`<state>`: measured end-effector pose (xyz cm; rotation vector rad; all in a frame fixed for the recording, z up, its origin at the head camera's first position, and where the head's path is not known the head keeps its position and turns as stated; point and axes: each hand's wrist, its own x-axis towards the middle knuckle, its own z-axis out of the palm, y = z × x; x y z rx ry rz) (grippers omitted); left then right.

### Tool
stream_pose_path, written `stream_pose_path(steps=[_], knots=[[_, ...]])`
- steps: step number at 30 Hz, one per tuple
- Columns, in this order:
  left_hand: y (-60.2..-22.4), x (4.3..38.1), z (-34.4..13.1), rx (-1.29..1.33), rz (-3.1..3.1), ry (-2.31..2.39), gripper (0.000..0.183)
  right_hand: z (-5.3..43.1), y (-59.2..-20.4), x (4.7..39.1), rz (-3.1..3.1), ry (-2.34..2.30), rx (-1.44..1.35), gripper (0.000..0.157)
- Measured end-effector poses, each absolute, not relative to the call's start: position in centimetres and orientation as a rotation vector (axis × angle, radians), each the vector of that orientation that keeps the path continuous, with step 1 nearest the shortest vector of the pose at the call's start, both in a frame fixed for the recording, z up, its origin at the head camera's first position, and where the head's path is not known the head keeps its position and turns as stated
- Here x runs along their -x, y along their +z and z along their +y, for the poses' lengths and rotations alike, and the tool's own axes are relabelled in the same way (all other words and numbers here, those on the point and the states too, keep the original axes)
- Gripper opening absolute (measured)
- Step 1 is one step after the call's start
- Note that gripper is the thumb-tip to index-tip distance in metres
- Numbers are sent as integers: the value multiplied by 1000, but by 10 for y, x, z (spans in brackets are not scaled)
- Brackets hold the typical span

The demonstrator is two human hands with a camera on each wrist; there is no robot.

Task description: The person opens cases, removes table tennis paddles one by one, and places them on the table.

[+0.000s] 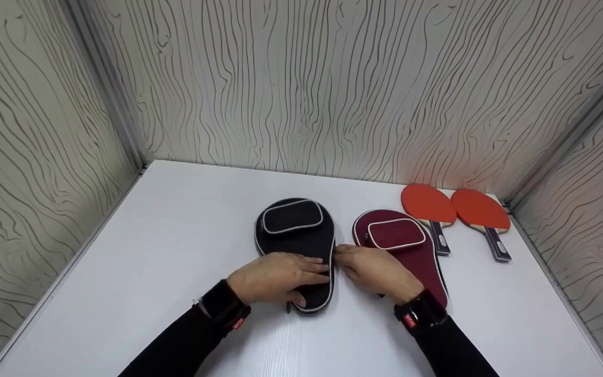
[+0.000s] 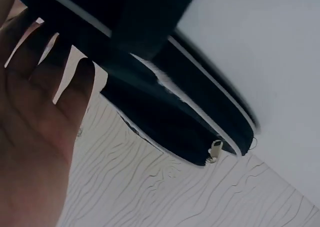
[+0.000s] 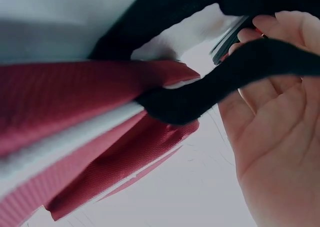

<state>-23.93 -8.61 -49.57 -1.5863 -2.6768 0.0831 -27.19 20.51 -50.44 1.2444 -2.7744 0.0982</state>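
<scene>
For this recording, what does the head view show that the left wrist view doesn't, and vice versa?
Only the head view: two round red-orange paddles and a maroon fabric case with white piping.

Only the left wrist view: the palm side of the left hand and, in clear close-up, a pale metal zipper pull.

Both: the left hand, the black fabric case with white piping, the white tabletop and the pale wood-grain-patterned wall.

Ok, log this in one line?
left hand: on black paddle-shaped fabric case | right hand: at its edge | maroon paddle-shaped fabric case: alongside
</scene>
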Motion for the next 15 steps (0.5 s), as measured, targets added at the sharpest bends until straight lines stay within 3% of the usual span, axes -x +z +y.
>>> stream_pose_path(steps=[6, 15], knots=[[-497, 228, -74, 1637, -2589, 269, 77, 204, -503, 272, -2762, 61, -1246, 18], [-498, 224, -70, 1639, -2526, 276, 63, 204, -502, 271, -2799, 113, -1323, 24]])
